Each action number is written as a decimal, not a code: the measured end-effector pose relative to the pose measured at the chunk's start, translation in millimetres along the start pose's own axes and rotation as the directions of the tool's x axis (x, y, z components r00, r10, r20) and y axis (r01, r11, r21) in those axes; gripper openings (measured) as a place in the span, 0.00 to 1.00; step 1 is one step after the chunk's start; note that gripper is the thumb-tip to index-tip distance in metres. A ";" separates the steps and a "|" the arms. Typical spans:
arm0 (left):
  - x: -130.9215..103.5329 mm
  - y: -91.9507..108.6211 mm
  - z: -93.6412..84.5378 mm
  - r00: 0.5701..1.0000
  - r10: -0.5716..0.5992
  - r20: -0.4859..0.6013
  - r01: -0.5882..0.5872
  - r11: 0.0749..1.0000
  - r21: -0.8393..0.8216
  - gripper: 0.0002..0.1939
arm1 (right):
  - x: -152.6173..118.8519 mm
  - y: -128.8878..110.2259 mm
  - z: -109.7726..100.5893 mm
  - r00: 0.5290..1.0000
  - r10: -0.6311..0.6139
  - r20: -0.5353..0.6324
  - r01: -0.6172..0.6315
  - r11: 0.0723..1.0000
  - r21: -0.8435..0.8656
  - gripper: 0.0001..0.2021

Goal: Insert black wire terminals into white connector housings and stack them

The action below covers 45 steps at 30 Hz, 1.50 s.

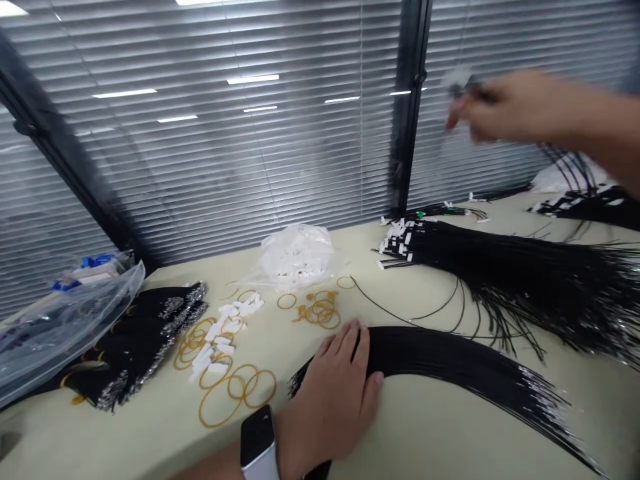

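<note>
My left hand (340, 393) lies flat with fingers stretched over a curved bundle of black wires (440, 353), near its left end. The wires fan out to bare silvery tips at the right. My right hand (510, 103) is raised at the upper right, blurred by motion. Its fingers are closed on a few black wires (565, 167), which hang down behind the wrist. A whitish blur shows at its fingertips. Below it lies a thick pile of black wires (480, 260) with white connectors (397, 240) at the left end.
Amber rubber bands (320, 310) and white connector pieces (220, 333) lie on the pale table (165, 427). Behind them sits a clear bag of white parts (297, 253). Tied black wire bundles (145, 333) and a plastic bag (65, 333) are at the left. Window blinds (250, 133) stand behind.
</note>
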<state>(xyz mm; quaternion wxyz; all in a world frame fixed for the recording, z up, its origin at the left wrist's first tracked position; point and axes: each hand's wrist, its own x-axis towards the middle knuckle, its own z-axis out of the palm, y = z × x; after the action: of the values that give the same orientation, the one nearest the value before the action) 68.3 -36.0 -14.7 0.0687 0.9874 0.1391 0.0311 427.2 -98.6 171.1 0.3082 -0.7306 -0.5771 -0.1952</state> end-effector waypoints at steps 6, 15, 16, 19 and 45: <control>-1.9 0.4 1.4 1.000 0.004 -0.026 -0.005 1.000 -0.006 0.28 | -62.6 -5.4 109.9 0.955 0.169 0.243 -0.120 0.972 -0.203 0.13; -1.6 -0.6 4.7 0.998 0.010 -0.067 -0.010 1.000 -0.004 0.28 | -138.0 -78.6 185.7 0.778 0.067 0.625 -0.015 0.996 -0.088 0.13; -1.7 -0.8 5.1 0.997 0.013 -0.074 -0.013 1.000 -0.004 0.28 | -138.4 -80.8 185.3 0.771 0.064 0.634 -0.014 0.996 -0.083 0.13; -2.1 -1.7 6.5 0.994 0.028 -0.102 -0.028 1.000 -0.002 0.28 | -139.1 -84.8 181.1 0.759 0.052 0.649 -0.015 0.998 -0.062 0.13; -27.4 -15.6 -56.4 0.710 0.458 -0.535 -0.373 0.889 0.266 0.22 | -112.5 -140.8 167.2 0.613 -0.439 0.656 -0.258 0.674 0.692 0.18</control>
<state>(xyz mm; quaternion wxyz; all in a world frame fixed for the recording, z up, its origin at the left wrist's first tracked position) 33.2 -21.6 37.6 -0.0548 0.9369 -0.0710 0.3380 250.7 -46.7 8.0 0.2771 -0.5171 -0.7178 0.3748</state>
